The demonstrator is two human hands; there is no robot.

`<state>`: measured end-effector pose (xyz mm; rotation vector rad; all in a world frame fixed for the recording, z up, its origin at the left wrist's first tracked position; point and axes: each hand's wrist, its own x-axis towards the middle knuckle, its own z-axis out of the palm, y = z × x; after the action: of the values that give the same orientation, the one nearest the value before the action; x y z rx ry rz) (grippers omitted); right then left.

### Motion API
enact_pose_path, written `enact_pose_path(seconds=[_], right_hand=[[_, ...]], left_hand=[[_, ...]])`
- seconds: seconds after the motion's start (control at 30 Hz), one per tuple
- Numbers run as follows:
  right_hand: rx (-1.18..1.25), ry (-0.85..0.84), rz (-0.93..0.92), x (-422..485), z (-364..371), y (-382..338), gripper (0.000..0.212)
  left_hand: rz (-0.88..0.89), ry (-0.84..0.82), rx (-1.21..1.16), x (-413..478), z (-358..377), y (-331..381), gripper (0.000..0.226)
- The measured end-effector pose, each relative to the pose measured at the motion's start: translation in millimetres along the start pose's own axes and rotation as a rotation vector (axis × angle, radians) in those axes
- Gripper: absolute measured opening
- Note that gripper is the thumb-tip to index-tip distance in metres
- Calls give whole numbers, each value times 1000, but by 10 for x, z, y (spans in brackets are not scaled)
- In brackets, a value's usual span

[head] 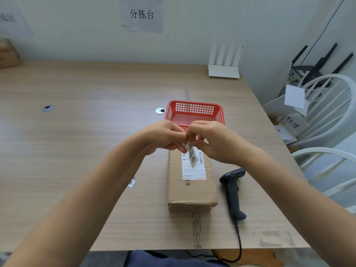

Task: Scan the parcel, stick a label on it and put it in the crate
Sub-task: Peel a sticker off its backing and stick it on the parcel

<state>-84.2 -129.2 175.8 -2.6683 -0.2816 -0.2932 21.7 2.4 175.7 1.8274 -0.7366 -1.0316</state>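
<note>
A long brown cardboard parcel (192,191) lies on the table with a white shipping slip on its top. Above its far end, my left hand (165,136) and my right hand (213,141) meet fingertip to fingertip, both pinching a small white label (193,158) with black characters that hangs down over the slip. Just beyond the hands stands a red mesh crate (194,112), with nothing visible inside it. The black handheld scanner (233,191) lies on the table to the right of the parcel, its cable running off the front edge.
Another small label (131,183) lies on the table left of the parcel, partly behind my left forearm. A white router (224,70) stands at the back right corner. White chairs with papers (327,116) stand beyond the table's right edge. A cardboard box (8,53) sits far left.
</note>
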Motion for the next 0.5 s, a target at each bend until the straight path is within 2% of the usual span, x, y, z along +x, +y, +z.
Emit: enact_pose_path(seconds=[0.23,0.5], right_hand=[[31,144,-28,0,-21,5,7],[-52,213,-52,-14,-16,-9,9]], left_hand=[[2,26,-112,-29,-17,-1,21],[12,0,-191,-69,-18,-5,23]])
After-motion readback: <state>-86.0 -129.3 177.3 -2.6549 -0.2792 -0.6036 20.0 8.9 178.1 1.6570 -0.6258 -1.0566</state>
